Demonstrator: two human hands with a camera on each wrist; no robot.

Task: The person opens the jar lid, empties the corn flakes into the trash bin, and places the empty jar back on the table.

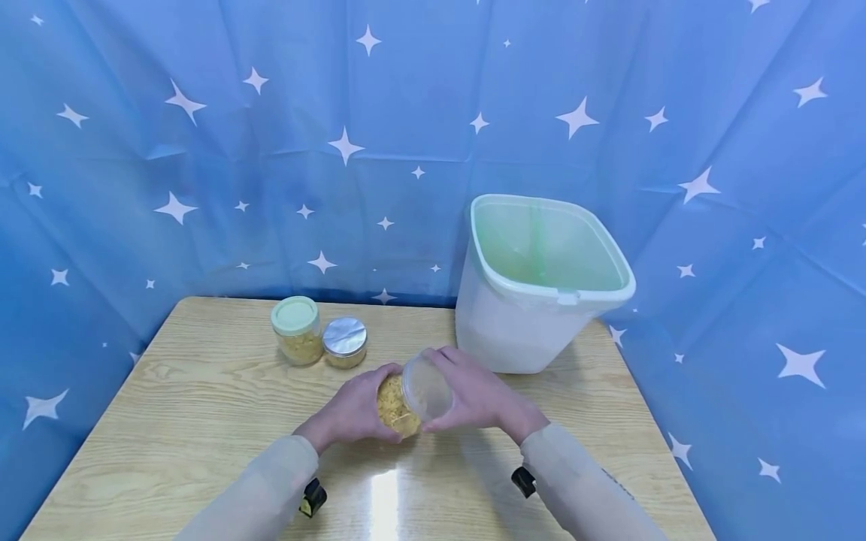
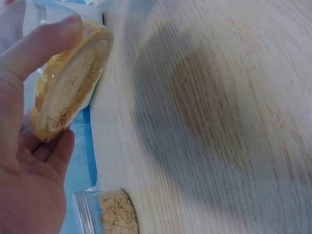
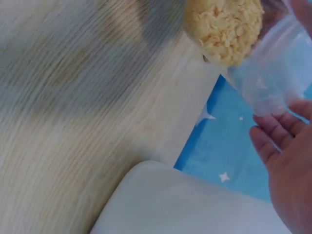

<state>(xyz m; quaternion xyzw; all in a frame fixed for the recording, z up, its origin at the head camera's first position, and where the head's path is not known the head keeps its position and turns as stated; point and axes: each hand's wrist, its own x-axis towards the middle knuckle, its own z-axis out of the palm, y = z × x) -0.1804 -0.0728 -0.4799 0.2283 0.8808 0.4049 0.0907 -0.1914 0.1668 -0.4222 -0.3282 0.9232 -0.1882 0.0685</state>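
My left hand (image 1: 355, 406) grips a clear jar of pale yellow flakes (image 1: 395, 409), thumb and fingers around its sides. In the left wrist view the jar's round base (image 2: 78, 80) faces the camera, tilted above the table. Right beside it, my right hand (image 1: 470, 391) holds a clear, round, see-through container (image 1: 428, 387) by its sides. The container leans over the jar's edge in the head view. Through the right wrist view the flakes (image 3: 226, 29) show next to the clear container (image 3: 275, 68), with fingertips at its rim.
A jar with a pale green lid (image 1: 295, 319) and a shorter silver-lidded jar (image 1: 345, 338) stand at the back left, both holding flakes. A large white bin (image 1: 510, 330), open at the top, stands at the back right. Behind the wooden table (image 1: 169, 421) hangs a blue star-patterned curtain (image 1: 406, 98).
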